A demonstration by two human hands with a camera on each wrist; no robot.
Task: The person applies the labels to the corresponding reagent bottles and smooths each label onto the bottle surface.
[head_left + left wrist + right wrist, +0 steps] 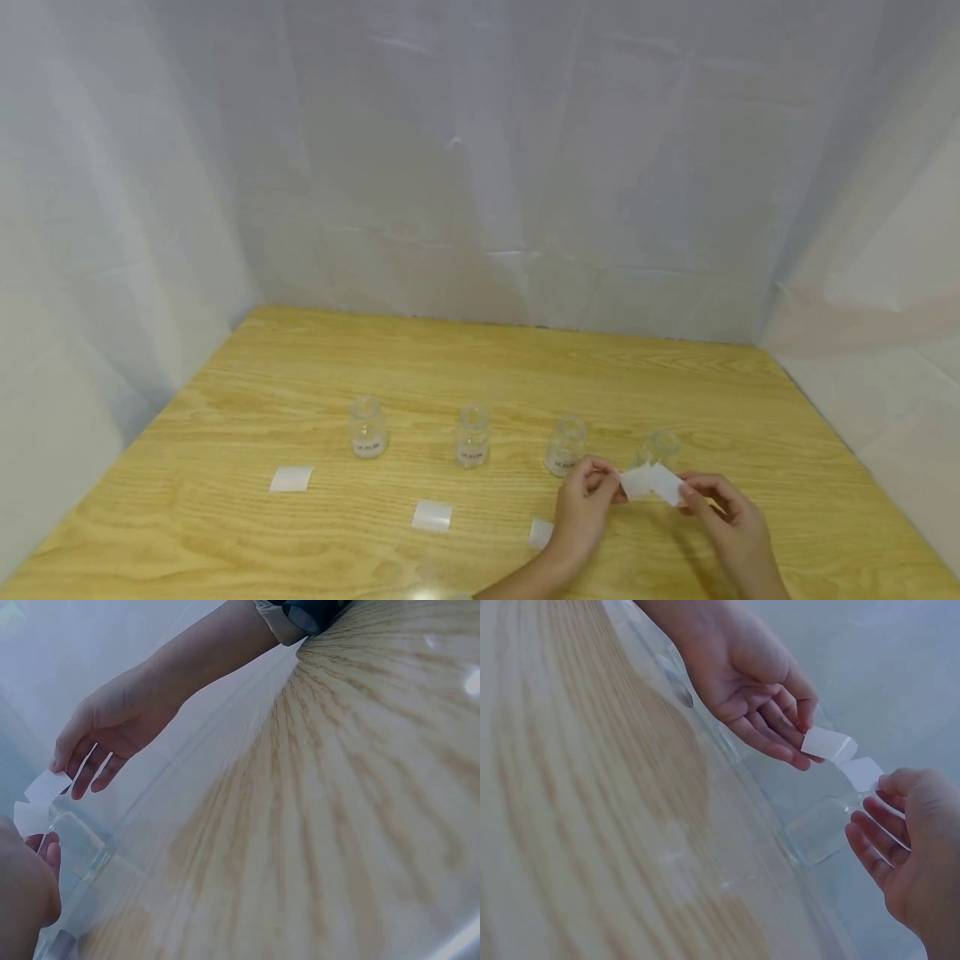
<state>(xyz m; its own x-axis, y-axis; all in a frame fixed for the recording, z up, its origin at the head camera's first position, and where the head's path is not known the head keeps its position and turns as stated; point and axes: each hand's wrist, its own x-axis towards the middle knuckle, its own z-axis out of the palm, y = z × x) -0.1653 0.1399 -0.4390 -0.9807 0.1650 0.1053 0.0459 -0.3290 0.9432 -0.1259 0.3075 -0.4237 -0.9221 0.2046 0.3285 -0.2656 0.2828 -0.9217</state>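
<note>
Over the right part of the table, my left hand (583, 510) pinches a small white paper piece (637, 482) between thumb and fingers. Facing it, my right hand (731, 523) pinches a second white piece (667, 484), thumb on top. The two pieces meet at their inner edges, as the right wrist view also shows with the left piece (829, 744) slightly curled. Just behind them stands a clear glass bottle (663, 446), partly covered by the papers in the head view. Another glass bottle (566, 450) with a printed white label is close behind my left hand.
Two more labelled glass bottles stand further left, one at the middle (472, 440) and one beyond it (367, 429). Three white paper pieces lie in front: a left one (291, 479), a middle one (432, 516) and one (540, 533) partly behind my left wrist. White sheeting (480, 167) encloses the wooden table (225, 550).
</note>
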